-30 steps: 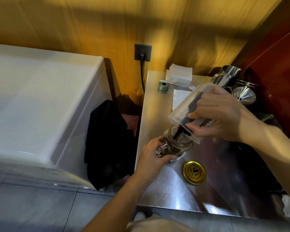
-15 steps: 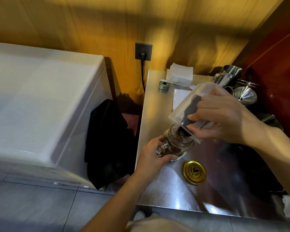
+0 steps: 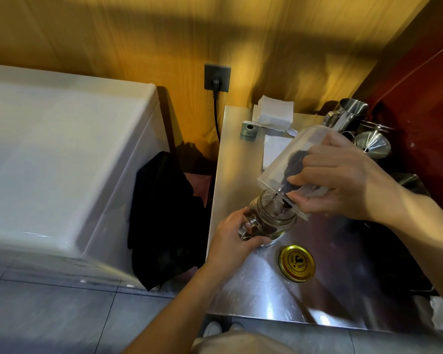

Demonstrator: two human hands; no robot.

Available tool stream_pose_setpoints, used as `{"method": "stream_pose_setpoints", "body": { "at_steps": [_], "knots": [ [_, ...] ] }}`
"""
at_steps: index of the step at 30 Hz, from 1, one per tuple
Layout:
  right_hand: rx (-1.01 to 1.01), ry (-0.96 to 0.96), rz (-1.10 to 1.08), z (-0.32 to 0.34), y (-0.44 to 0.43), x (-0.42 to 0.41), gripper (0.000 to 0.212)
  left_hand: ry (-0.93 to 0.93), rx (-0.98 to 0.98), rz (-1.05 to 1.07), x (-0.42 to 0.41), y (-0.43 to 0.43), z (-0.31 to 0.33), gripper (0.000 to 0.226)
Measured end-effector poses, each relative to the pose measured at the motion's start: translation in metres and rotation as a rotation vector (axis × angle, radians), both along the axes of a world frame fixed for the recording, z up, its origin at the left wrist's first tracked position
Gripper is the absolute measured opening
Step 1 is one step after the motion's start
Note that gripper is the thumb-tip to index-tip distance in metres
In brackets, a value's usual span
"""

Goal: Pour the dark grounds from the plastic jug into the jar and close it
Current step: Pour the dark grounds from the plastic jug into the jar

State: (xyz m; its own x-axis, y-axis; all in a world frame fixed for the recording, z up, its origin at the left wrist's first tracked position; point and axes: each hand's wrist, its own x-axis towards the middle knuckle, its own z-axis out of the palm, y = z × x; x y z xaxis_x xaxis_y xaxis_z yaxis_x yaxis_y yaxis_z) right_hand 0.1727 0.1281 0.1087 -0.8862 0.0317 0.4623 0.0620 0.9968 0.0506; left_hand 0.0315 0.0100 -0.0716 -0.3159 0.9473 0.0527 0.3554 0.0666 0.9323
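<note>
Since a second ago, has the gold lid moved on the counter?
No. The gold lid lies flat on the steel counter in the same spot, just right of and nearer than the jar and equally far from the counter's front edge.

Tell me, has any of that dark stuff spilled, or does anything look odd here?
No spill shows. The plastic jug is tipped over the glass jar, and the grounds land inside. The gold lid lies on the steel counter, simply waiting.

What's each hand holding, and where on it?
Left hand grips the glass jar around its lower body. Right hand holds the tilted plastic jug by its side near the rim.
</note>
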Motion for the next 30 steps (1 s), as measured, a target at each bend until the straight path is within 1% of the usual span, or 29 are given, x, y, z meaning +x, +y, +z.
{"method": "stream_pose_setpoints", "body": {
  "at_steps": [10, 15, 23, 30],
  "knots": [
    [-0.001, 0.013, 0.012, 0.0058, -0.0037, 0.0019, 0.023, 0.017, -0.023, 0.012, 0.0018, 0.0003, -0.0022, 0.061],
    [-0.01, 0.047, 0.009, 0.006, -0.0045, 0.0016, 0.027, 0.022, -0.013, 0.012, 0.0016, 0.0006, -0.0022, 0.059],
    [0.009, 0.001, 0.008, 0.0048, -0.0035, 0.0018, 0.029, 0.011, -0.02, 0.008, 0.0012, -0.0005, -0.0002, 0.06],
    [0.008, -0.001, 0.003, 0.0017, -0.0035, 0.0026, 0.03, -0.003, -0.035, 0.008, 0.0021, -0.0005, 0.0025, 0.058]
  ]
}}
